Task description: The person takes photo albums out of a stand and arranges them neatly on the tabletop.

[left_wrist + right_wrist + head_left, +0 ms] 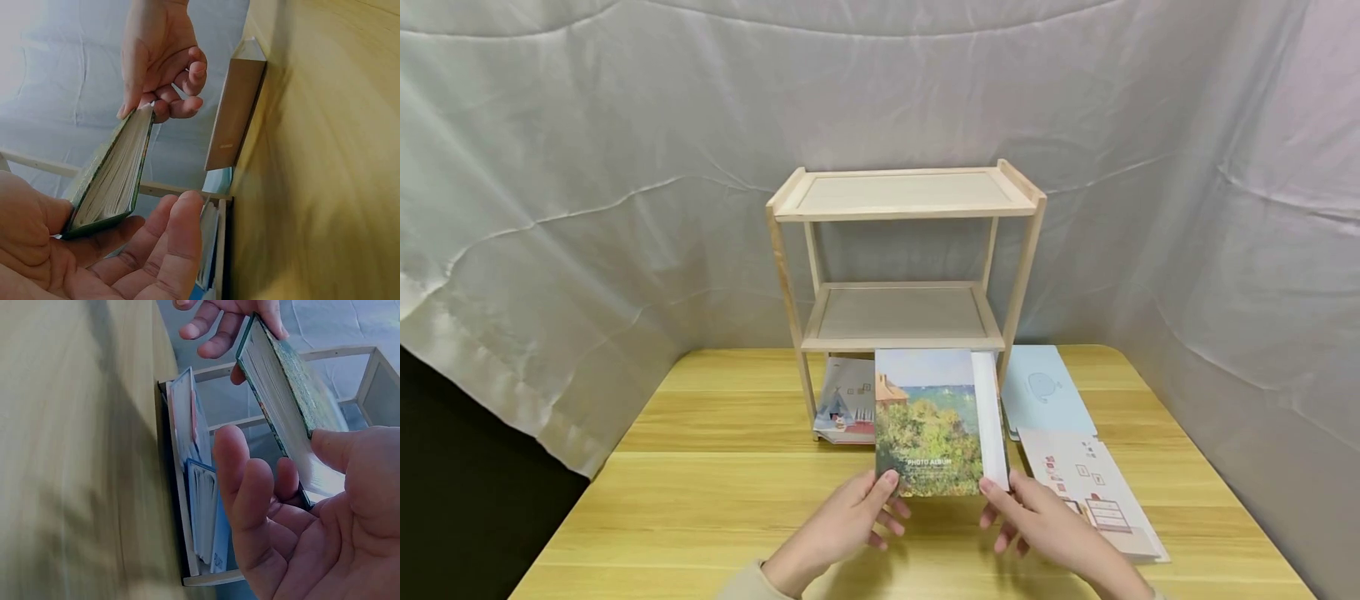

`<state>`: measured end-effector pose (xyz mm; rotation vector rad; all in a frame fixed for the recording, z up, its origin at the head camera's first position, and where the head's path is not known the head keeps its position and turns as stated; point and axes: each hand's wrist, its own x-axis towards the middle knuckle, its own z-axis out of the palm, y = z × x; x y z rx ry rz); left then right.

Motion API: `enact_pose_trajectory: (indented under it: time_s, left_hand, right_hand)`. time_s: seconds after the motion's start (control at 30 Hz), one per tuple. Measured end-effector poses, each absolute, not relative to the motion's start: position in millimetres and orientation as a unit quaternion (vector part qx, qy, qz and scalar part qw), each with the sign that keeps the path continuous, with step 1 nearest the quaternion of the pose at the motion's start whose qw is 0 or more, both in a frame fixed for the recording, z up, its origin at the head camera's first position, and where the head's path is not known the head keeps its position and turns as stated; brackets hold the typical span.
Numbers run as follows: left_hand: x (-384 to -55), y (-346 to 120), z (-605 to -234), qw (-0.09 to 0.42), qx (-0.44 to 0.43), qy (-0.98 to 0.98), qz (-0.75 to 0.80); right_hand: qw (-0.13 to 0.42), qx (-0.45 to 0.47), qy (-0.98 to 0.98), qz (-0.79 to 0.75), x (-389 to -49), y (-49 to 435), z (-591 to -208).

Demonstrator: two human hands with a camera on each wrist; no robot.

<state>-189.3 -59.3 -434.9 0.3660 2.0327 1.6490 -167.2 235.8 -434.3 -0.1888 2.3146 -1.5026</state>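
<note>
A photo album with a painted garden-and-sea cover and a white spine strip is held between both hands, tilted up in front of the wooden shelf. My left hand pinches its lower left corner, thumb on the cover and fingers beneath. At the lower right corner, my right hand grips the white strip side the same way. The wrist views show the album's page edges between green-edged covers. In the right wrist view, the other fingers of my right hand extend away from the album.
The wooden shelf has three tiers. An illustrated album lies on its bottom tier, beside a blue-edged one. Right of the shelf lie a light blue album and a pale illustrated album. Grey curtains surround the table.
</note>
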Motion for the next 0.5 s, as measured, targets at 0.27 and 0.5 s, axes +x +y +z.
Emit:
enact_pose_trajectory:
  time_s: [0.27, 0.5]
  left_hand:
    - [-186, -58, -445, 0.257, 0.123, 0.744, 0.604]
    - [-185, -56, -454, 0.26, 0.121, 0.742, 0.606]
  right_hand:
    - [0.201, -0.053, 0.814, -0.542, -162, 238, -445]
    - [0.2, -0.041, 0.813, -0.545, -158, 239, -453]
